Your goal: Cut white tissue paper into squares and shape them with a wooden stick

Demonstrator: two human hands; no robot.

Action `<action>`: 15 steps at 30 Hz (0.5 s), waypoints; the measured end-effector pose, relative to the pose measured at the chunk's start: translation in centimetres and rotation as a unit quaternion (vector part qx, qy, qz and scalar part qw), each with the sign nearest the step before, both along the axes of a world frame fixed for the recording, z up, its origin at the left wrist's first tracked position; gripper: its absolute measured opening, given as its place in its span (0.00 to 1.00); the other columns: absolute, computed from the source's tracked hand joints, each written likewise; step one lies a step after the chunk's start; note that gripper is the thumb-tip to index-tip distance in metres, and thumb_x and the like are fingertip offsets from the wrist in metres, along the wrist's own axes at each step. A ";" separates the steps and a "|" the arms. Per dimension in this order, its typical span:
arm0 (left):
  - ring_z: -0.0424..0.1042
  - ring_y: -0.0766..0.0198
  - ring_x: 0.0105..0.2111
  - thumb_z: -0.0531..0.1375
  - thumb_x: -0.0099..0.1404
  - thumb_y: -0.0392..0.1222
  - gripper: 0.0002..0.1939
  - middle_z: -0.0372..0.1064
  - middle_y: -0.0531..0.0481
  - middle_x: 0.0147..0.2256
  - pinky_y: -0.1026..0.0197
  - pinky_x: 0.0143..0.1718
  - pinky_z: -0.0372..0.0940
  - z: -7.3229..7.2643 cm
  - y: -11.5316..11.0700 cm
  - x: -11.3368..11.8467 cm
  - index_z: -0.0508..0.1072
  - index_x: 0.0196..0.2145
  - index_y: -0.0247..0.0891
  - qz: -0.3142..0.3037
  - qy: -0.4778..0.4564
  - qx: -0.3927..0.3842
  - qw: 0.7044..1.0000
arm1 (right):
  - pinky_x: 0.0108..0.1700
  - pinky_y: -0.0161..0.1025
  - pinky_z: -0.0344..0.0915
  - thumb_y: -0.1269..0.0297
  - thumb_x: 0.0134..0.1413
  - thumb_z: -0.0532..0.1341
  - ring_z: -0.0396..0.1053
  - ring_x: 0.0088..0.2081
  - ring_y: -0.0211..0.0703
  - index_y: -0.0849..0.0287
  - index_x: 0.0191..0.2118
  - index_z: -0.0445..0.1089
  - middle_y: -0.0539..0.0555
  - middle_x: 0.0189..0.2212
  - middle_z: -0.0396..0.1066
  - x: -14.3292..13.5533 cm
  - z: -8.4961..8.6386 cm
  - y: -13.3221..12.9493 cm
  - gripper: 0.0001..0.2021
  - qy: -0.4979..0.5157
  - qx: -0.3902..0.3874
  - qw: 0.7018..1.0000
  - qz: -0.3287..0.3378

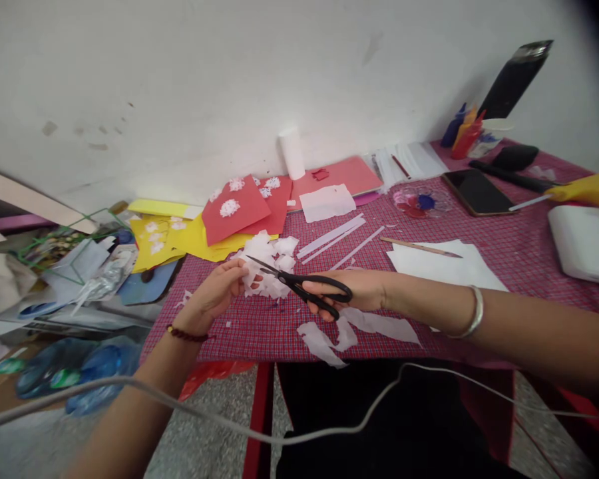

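A pair of black scissors (299, 283) is in my right hand (352, 291), with my fingers through the handle loops and the blades slightly apart, pointing left. My left hand (220, 289) pinches a small piece of white paper (252, 273) beside the blade tips. Behind and under the blades lies a heap of white paper scraps (264, 249) on the checked tablecloth (259, 332). Torn white paper strips (324, 342) curl near the table's front edge, just below my right hand.
Red cards (239, 223) with white paper clusters and yellow sheets (154, 243) lie at the back left. A pencil (422, 247) rests on white sheets. Farther right are a phone (479, 193), paint bottles (466, 136) and a white box (586, 243). A cable (329, 436) crosses in front.
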State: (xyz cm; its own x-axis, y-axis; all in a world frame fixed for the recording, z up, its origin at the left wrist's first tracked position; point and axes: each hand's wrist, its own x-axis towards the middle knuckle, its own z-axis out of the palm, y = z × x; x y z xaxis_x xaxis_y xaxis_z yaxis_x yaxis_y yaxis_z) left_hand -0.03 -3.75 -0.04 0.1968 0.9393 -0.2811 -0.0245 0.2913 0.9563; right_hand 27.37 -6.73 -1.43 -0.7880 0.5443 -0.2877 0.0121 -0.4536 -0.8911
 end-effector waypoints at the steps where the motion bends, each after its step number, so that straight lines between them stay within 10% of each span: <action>1: 0.75 0.63 0.28 0.67 0.51 0.37 0.10 0.72 0.50 0.26 0.65 0.28 0.68 0.0 0.1 0.1 0.67 0.26 0.35 -0.002 0.002 0.003 1.000 | 0.24 0.30 0.62 0.39 0.46 0.66 0.65 0.23 0.31 0.60 0.39 0.64 0.49 0.27 0.69 -0.1 0.0 0.0 0.28 -0.003 0.001 1.000 0.000; 15: 0.71 0.65 0.26 0.67 0.48 0.37 0.07 0.70 0.52 0.23 0.63 0.32 0.66 -0.1 0.9 -2.1 0.71 0.23 0.36 0.037 0.018 0.097 0.994 | 0.22 0.29 0.57 0.42 0.50 0.66 0.60 0.23 0.31 0.61 0.41 0.65 0.48 0.26 0.63 1.7 1.3 0.7 0.26 -0.141 0.102 0.985 -0.019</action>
State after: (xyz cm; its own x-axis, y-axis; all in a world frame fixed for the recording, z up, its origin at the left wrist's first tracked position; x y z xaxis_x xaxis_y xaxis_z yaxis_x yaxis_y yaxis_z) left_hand -2.13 -2.84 -0.12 0.1176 0.9881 -0.0994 -0.0043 0.1006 0.9949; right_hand 29.08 -5.99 -0.16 -0.6703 0.6407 -0.3744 0.2586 -0.2713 -0.9271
